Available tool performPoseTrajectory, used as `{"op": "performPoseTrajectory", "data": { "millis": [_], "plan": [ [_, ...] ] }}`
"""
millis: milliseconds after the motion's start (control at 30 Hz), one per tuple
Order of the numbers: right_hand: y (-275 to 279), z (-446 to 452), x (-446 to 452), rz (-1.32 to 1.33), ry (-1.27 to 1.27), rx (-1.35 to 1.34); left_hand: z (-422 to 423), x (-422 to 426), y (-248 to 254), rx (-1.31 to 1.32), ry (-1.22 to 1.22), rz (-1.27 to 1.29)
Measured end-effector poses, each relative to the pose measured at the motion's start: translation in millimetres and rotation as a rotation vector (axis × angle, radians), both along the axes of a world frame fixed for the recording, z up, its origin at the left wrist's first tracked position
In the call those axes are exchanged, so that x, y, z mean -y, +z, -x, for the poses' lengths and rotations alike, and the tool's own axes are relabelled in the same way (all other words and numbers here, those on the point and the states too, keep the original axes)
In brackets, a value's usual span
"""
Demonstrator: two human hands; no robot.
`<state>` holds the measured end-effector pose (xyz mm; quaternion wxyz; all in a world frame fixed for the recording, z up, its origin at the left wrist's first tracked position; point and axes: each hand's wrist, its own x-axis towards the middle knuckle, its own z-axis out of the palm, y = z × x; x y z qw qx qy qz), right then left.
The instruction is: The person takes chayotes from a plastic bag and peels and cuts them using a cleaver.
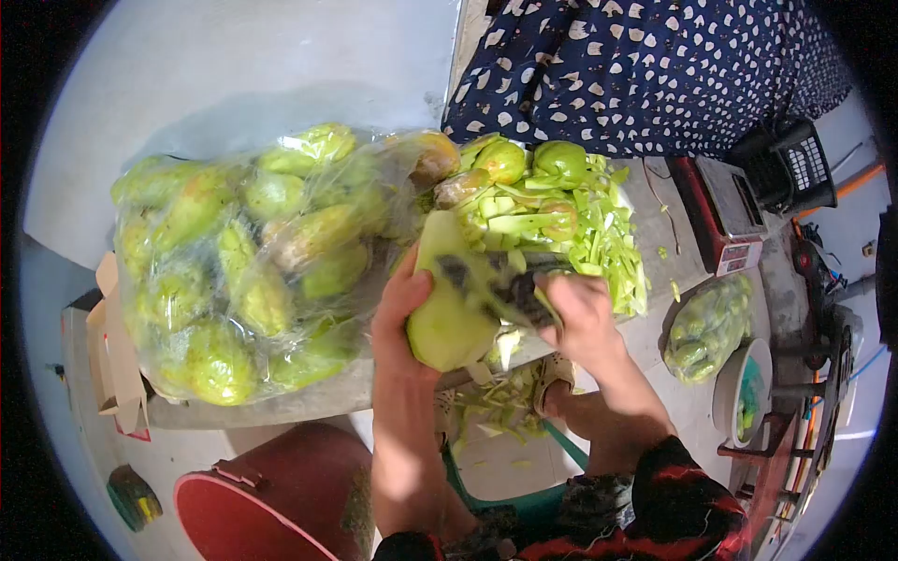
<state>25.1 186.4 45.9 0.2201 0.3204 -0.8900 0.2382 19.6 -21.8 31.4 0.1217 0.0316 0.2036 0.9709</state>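
Note:
My left hand (402, 318) is wrapped around a pale green papaya (449, 327), its surface mostly stripped of skin, raised in front of the table edge. Against the fruit's right side, my right hand (582, 313) is closed on a dark peeler (524, 290). Motion smears the peeler, so its blade cannot be made out. Behind both hands lies a heap of green peel strips (608, 243). Whole green papayas (561, 162) rest on top of that heap. To the left, a clear plastic bag (253, 271) holds several unpeeled papayas.
A red scale (706, 215) and black basket (800, 173) stand at the right. Beyond the table's right end are a bagged bundle of green produce (708, 327) and a white bucket (722, 402). Below sit a red bin (281, 496) and fallen peels (491, 411) between my feet.

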Motion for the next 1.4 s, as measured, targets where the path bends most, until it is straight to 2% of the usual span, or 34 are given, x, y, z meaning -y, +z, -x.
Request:
{"op": "performPoseTrajectory", "data": {
  "millis": [100, 133, 200, 233, 300, 367, 467, 600, 667, 700, 767, 833, 867, 933, 1000, 1100, 1200, 1400],
  "plan": [
    [-7, 4, -7, 0.008, -0.039, 0.034, 1, 0, -2, 0.019, -0.054, 0.06],
    [-1, 0, -6, 0.013, 0.027, 0.023, -1, 0, 1, 0.021, -0.049, 0.057],
    [4, -10, -1, 0.035, 0.152, -0.038, -5, -2, 11, 0.192, 0.11, 0.087],
    [6, -13, 1, 0.038, 0.148, -0.035, -4, 0, 10, 0.195, 0.106, 0.09],
    [14, -17, 6, -0.022, 0.118, -0.062, -1, 5, 7, 0.177, 0.09, 0.147],
    [5, -8, 5, 0.025, 0.092, -0.046, -1, 3, 4, 0.115, 0.068, 0.077],
    [-14, 6, -2, 0.012, -0.084, 0.021, -2, 0, -2, 0.061, -0.076, 0.005],
    [-16, 10, -1, 0.047, -0.116, -0.001, 0, 0, -7, 0.04, -0.088, 0.039],
    [-22, 16, -4, -0.009, -0.366, 0.272, -1, 3, -11, -0.01, -0.151, 0.001],
    [-21, 16, -5, -0.006, -0.365, 0.267, 0, 2, -10, -0.015, -0.15, 0.003],
    [-17, 14, -7, 0.161, -0.387, 0.404, -3, -1, -9, 0.099, -0.088, -0.122],
    [-8, 9, -1, 0.209, -0.367, 0.4, 2, -3, -12, 0.172, -0.015, -0.221],
    [-5, 6, 1, 0.222, -0.357, 0.39, 5, -3, -12, 0.243, 0.052, -0.315],
    [-1, 1, 2, 0.233, -0.343, 0.377, 7, -5, -8, 0.308, 0.123, -0.303],
    [1, -4, 2, 0.055, -0.104, 0.076, 9, -5, -7, 0.374, 0.196, -0.292],
    [5, -8, 14, 0.036, 0.076, -0.126, 8, -4, -11, 0.37, 0.215, -0.156],
    [4, -8, 17, -0.024, 0.106, -0.226, 5, -3, -12, 0.296, 0.127, -0.204],
    [7, -12, 19, -0.083, 0.094, -0.191, 4, -8, -12, 0.294, 0.117, -0.171]
  ]
}}
